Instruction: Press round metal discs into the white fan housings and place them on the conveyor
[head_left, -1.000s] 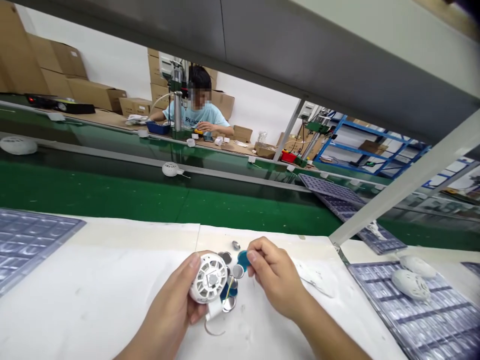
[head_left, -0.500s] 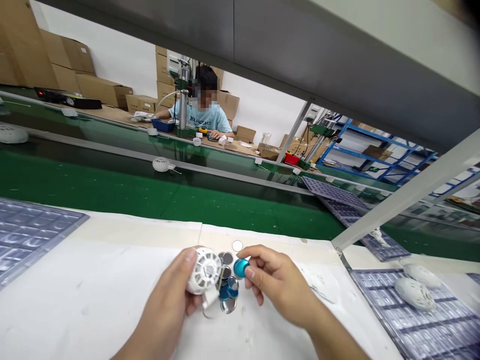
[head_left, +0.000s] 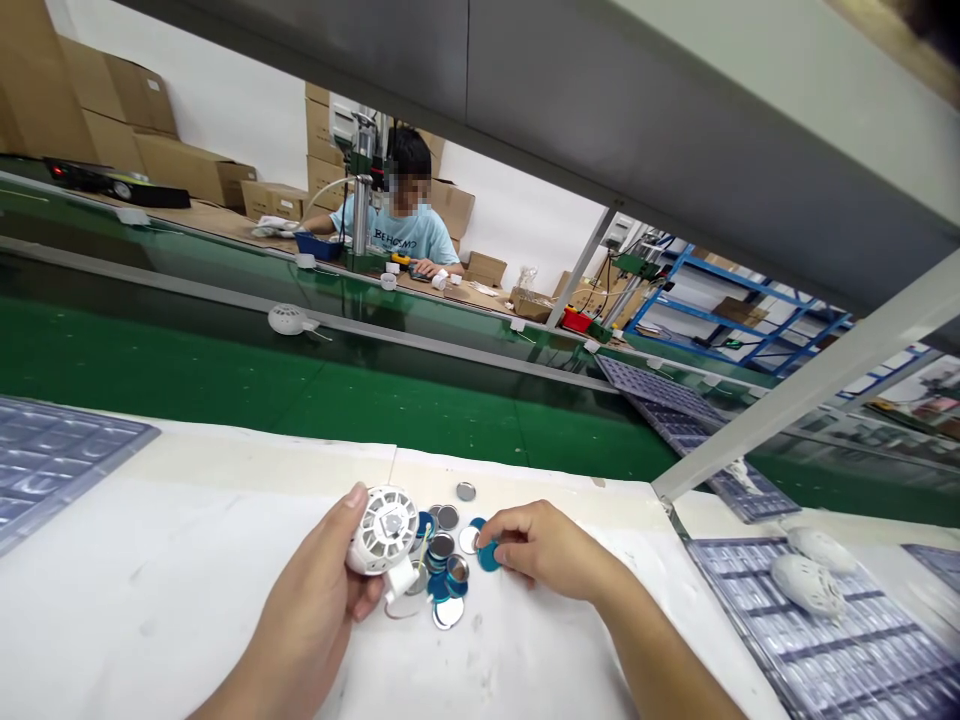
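Live at the white tabletop (head_left: 187, 590), and the left hand (head_left: 315, 610) is curled round a white vented housing (head_left: 386, 530), thumb up along its rim, fingers wrapped underneath. A small white plastic tab (head_left: 400, 578) juts from the housing's lower side, with what looks like a thin wire loop (head_left: 405, 608) beside it, hard to make out from here. The right hand (head_left: 544, 548) comes in with its fingers gathered at a blue disc (head_left: 489, 556); true pinch or fingertips just pressing it down, I can't tell. Between the hands, toward the far edge of the tabletop, sits a loose heap of metal discs (head_left: 442, 560), silver and blue, with one lone disc (head_left: 466, 491) out nearer that edge. The danger spots: a slip of the left hand could scatter that heap right below it, a nudged disc could roll off the far edge onto the green conveyor belt (head_left: 165, 370), and the wire could snag among the discs. Off to the right, a blister tray (head_left: 750, 640) carries more white housings (head_left: 799, 585).
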